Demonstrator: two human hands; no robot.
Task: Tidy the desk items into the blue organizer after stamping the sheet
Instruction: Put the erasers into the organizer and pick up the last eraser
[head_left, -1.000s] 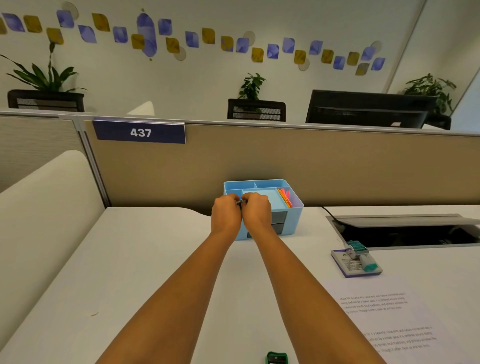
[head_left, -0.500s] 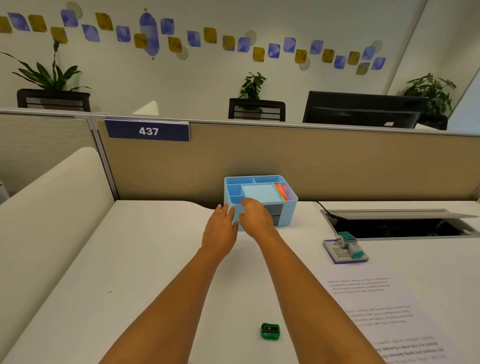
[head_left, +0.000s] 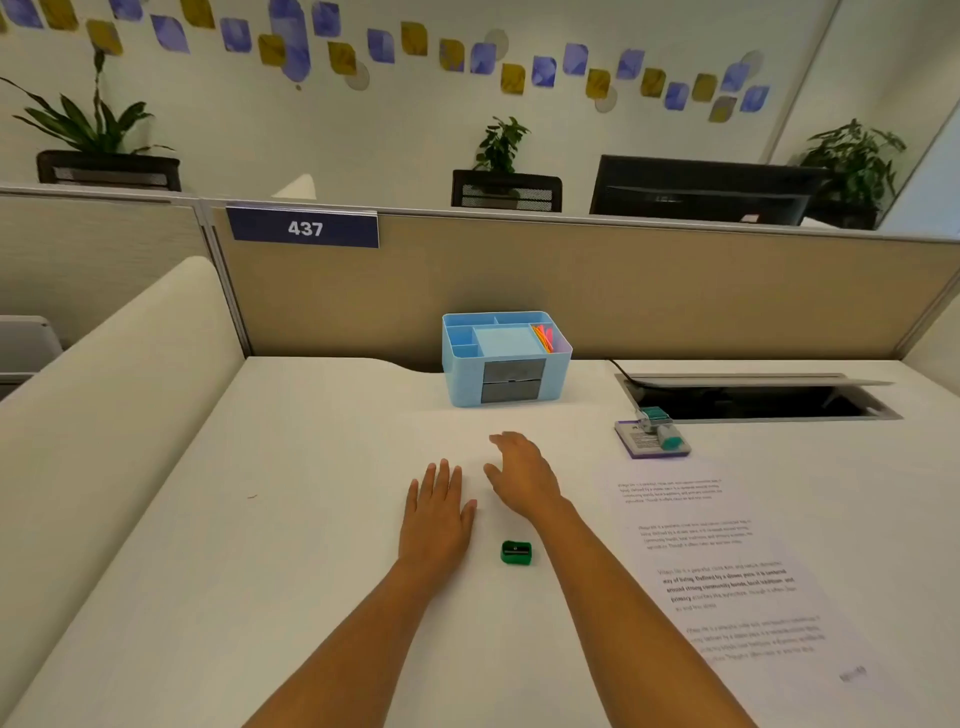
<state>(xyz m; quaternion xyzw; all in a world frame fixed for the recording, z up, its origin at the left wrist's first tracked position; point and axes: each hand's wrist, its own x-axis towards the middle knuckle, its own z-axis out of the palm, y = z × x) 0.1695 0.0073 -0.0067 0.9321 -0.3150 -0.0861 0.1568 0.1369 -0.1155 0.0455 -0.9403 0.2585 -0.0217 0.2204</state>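
The blue organizer (head_left: 462, 384) stands at the back of the white desk against the partition, with two grey drawers in front, a blue pad and orange-pink sheets in its top compartments. My left hand (head_left: 435, 514) lies flat and open on the desk, well in front of the organizer. My right hand (head_left: 522, 475) hovers beside it, fingers spread, holding nothing. A small green pencil sharpener (head_left: 516, 552) sits between my forearms. The printed sheet (head_left: 727, 577) lies at the right, with a faint stamp mark near its lower corner. A teal stamp (head_left: 661, 430) rests on a purple ink pad (head_left: 644, 447) behind the sheet.
An open cable hatch (head_left: 753, 402) is cut into the desk at the back right. A beige partition (head_left: 675, 296) with a "437" sign (head_left: 304, 227) borders the back, and a low cream divider (head_left: 104, 395) runs along the left.
Both hands have drawn back from the organizer toward me and opened. They were pinched together at its front, and now rest apart near the sharpener. The camera has tilted down.
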